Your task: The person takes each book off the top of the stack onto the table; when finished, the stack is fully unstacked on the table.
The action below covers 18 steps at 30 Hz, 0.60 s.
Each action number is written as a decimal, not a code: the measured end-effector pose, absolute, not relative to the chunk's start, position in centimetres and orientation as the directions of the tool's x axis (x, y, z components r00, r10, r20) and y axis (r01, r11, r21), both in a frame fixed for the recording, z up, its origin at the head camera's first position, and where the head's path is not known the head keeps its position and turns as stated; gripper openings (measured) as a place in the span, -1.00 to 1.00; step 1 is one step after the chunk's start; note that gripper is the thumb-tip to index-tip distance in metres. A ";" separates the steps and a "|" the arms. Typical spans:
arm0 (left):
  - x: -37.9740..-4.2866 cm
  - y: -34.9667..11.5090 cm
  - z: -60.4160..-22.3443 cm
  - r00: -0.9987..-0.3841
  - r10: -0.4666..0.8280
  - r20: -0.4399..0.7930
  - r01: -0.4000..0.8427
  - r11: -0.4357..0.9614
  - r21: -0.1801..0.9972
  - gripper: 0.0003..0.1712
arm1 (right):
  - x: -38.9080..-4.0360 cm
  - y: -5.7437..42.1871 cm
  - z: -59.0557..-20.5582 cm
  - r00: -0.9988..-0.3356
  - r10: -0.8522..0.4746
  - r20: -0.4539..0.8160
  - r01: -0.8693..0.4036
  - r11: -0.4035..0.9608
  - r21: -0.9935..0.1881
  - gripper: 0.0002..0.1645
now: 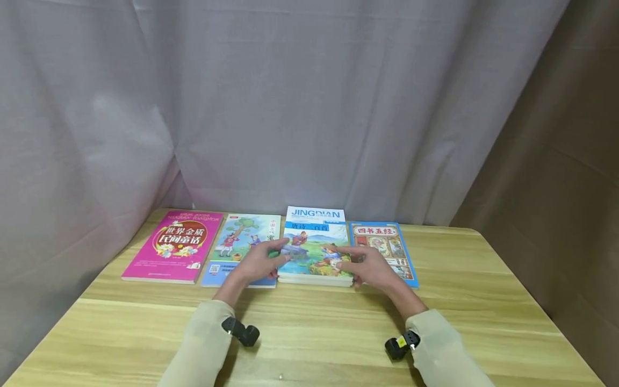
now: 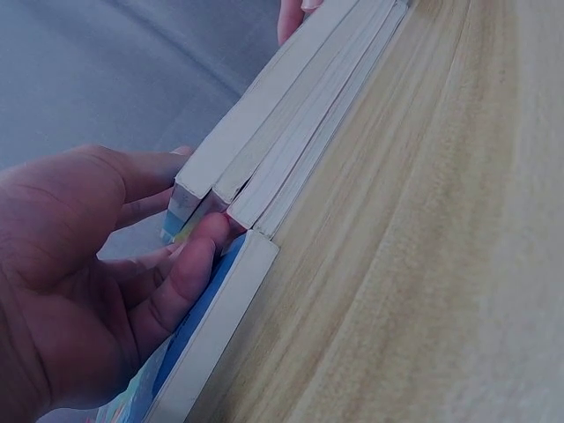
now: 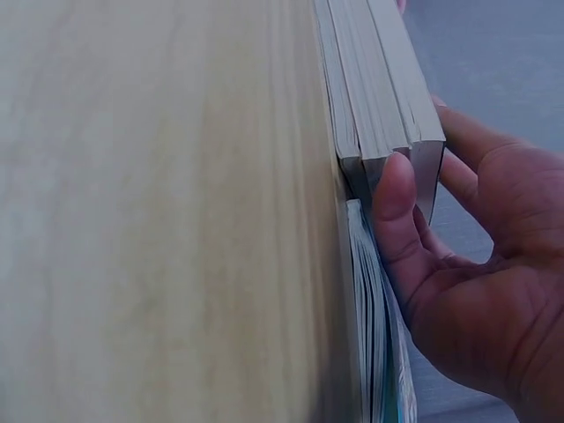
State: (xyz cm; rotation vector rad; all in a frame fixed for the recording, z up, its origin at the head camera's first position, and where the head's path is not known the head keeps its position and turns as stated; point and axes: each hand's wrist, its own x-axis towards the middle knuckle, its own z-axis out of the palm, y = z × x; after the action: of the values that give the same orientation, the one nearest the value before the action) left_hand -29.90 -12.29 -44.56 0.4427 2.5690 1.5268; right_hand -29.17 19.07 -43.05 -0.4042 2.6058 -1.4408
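A stack of several books [image 1: 316, 252] stands between the two hands, with an illustrated cover headed "JINGDIAN" on top. My left hand [image 1: 261, 262] holds the stack's left side, its thumb against the page edges near the front corner in the left wrist view. On the other side, my right hand [image 1: 374, 267] grips the stack, the thumb [image 3: 395, 189] on the book edges. The layers of the stack [image 2: 282, 123] are slightly out of line. Beneath the left hand lies a blue-bottomed picture book [image 1: 232, 269], partly covered. A blue book [image 1: 407, 271] lies under the right hand.
A pink book [image 1: 140, 267] lies at the far left of the wooden table [image 1: 309, 333]. Grey curtains [image 1: 309, 107] hang behind the table's back edge, and a darker one [image 1: 561, 177] hangs on the right. Each sleeve carries a small black camera.
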 end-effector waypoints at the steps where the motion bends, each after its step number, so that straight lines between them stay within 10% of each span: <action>1: -29.9 -12.3 -44.5 -0.949 0.312 0.045 0.188 0.447 0.874 -0.30 | -29.2 19.1 -43.0 -0.956 -0.294 0.002 -0.159 0.509 -0.846 -0.42; 18: -29.8 -12.3 -44.5 -0.953 0.296 0.057 0.185 0.424 0.886 -0.32 | -28.7 20.9 -42.5 -0.949 -0.308 -0.063 -0.114 0.525 -0.844 -0.40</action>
State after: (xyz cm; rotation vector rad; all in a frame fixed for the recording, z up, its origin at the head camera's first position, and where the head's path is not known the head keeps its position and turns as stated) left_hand -29.83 -12.27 -44.51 0.4341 2.5586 1.5713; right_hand -28.69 20.95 -42.53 -0.3587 2.5592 -1.3930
